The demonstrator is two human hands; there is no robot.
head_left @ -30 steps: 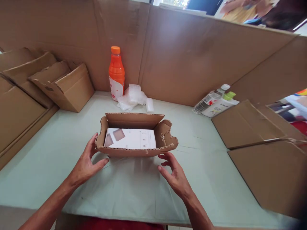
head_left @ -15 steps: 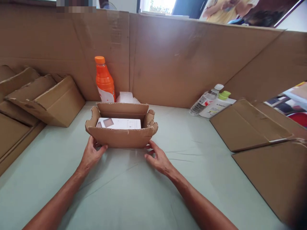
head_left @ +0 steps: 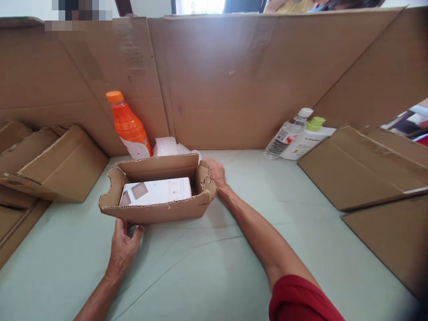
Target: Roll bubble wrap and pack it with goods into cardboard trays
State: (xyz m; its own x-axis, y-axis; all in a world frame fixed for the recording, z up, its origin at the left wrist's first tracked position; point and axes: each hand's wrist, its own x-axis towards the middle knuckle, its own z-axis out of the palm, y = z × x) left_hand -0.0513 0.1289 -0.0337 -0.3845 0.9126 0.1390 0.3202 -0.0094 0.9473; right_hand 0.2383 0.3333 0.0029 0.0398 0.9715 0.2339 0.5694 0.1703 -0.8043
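Note:
An open-topped cardboard box (head_left: 167,214) stands on the table, slightly turned, its left end nearer me. Inside it lies a white printed carton (head_left: 160,191). My left hand (head_left: 123,245) is at the box's front left corner, fingers curled at its lower edge and thumb along the front. Stretched past the right end of the box, my right hand (head_left: 216,171) is close to white bubble wrap (head_left: 167,146) behind it. The box hides most of the right fingers. An orange bottle (head_left: 130,127) leans against the cardboard wall beyond the box.
Cardboard boxes (head_left: 67,165) stand at the left. At the back right lean a clear plastic bottle (head_left: 287,133) and a white bottle with a green cap (head_left: 307,141). Cardboard flaps (head_left: 368,169) border the right side. A tall cardboard wall (head_left: 240,80) closes the back of the table (head_left: 254,267).
My right hand has left the box's front right corner and reached forward behind its right end. The box now sits turned, its left end nearer me. The view has shifted too.

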